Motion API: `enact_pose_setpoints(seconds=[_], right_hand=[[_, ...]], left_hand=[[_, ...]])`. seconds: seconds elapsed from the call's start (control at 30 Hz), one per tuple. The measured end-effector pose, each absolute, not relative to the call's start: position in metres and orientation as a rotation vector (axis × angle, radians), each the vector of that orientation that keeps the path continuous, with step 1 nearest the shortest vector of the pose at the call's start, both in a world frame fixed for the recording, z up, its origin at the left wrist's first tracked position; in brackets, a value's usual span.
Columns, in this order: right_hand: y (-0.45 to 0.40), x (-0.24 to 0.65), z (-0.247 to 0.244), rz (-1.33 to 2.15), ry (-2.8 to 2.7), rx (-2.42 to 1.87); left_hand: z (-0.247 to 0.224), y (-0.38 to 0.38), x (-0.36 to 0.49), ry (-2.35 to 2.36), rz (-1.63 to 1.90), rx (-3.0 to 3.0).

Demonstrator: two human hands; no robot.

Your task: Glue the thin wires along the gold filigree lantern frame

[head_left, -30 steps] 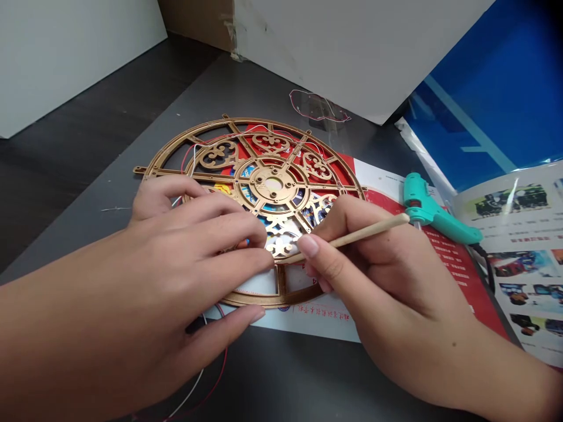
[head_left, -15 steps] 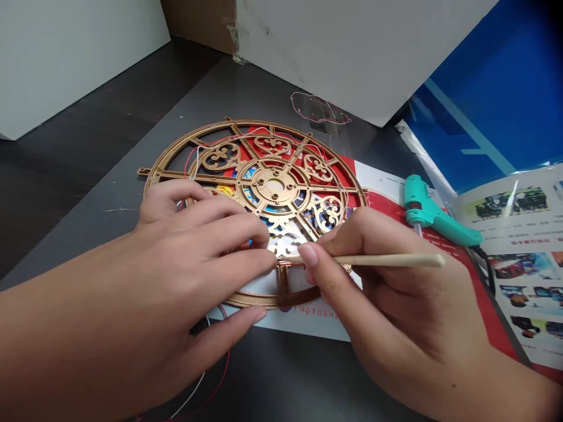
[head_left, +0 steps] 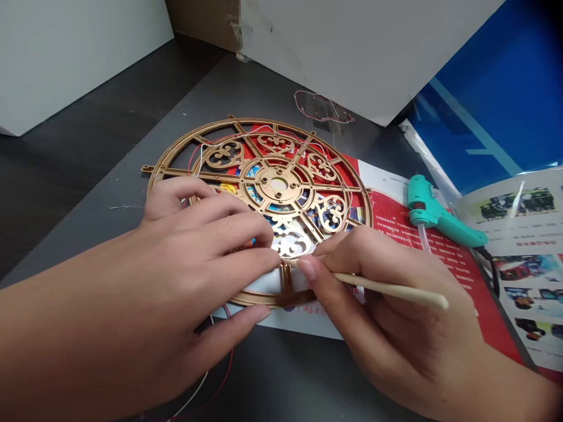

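A round gold openwork frame [head_left: 264, 130] with spokes, scrollwork panels and a central hub lies flat, with red and multicoloured backing showing through it. My left hand [head_left: 206, 240] rests on its lower left part, fingertips pressing near a pale scroll piece [head_left: 290, 244]. My right hand [head_left: 373, 293] pinches a thin wooden stick [head_left: 387, 287] whose tip meets the frame beside my left fingertips. Thin red and white wires [head_left: 200, 390] run from under the frame past my left hand. My hands hide the frame's lower middle.
The frame sits on a red-and-white printed leaflet [head_left: 417, 252] on a dark grey table [head_left: 176, 117]. A teal glue gun [head_left: 435, 214] lies to the right, by a photo brochure [head_left: 519, 258] and blue sheet [head_left: 488, 99]. White boards [head_left: 352, 47] stand behind a transparent cut-out [head_left: 323, 107].
The wooden stick's free end has swung downward, from level to sloping toward the lower right. My right hand has shifted slightly down. My left hand stays on the frame.
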State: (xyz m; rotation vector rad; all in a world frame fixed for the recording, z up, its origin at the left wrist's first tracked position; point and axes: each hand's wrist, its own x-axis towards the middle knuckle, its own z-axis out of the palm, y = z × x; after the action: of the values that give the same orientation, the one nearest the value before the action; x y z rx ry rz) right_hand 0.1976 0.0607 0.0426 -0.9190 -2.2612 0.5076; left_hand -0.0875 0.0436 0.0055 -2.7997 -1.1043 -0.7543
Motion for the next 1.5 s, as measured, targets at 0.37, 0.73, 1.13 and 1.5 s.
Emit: enact_pose_setpoints(seconds=[0.37,0.73,1.13,1.5], right_hand=[[0.068,0.2,0.051,0.644,-2.292,-0.851],[0.074,0.194,0.065,0.899,-2.307,-0.988],[0.075,0.192,0.068,0.997,-2.231,-1.072],[0.07,0.187,0.068,0.903,-2.229,-1.054]], left_hand=[[0.004,0.042,-0.09,-1.128,-0.74,-2.815],[-0.01,0.026,-0.087,-1.352,-0.974,-2.821],[0.002,0.041,-0.09,-1.236,-0.893,-2.826],[0.009,0.043,-0.088,-1.11,-0.751,-2.79]])
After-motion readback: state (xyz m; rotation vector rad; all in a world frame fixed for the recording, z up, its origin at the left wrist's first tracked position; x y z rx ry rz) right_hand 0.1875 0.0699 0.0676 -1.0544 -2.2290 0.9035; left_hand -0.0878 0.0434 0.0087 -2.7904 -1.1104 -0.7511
